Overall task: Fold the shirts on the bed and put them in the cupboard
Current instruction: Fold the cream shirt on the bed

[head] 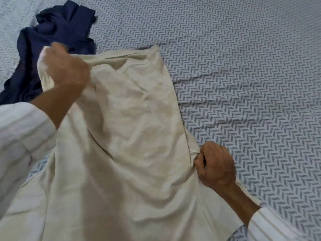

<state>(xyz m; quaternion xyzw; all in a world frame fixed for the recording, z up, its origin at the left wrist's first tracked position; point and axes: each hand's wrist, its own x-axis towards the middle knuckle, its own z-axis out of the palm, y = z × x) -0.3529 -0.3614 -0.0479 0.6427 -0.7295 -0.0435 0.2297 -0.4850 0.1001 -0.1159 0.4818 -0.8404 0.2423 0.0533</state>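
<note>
Here I grip the limp, light cream shirt (132, 136) with left hand (67, 70) bunching one edge, right hand (215, 166) pinching the opposite side seam, best held at edges.

Cream shirt (139, 136): soft woven or knit cloth, matt, thin enough to crease into loose folds, with faint darker blotches across its middle. Navy shirt (52, 40): dark cloth, matt, crumpled in a heap, weave not discernible. Bed sheet (243, 66): smooth cotton-like cloth, matt, printed with a grey herringbone pattern on a pale ground, lightly wrinkled. Sleeve (20, 133): white cloth with fine pale stripes, matt, crisp-looking at the cuff.
</note>
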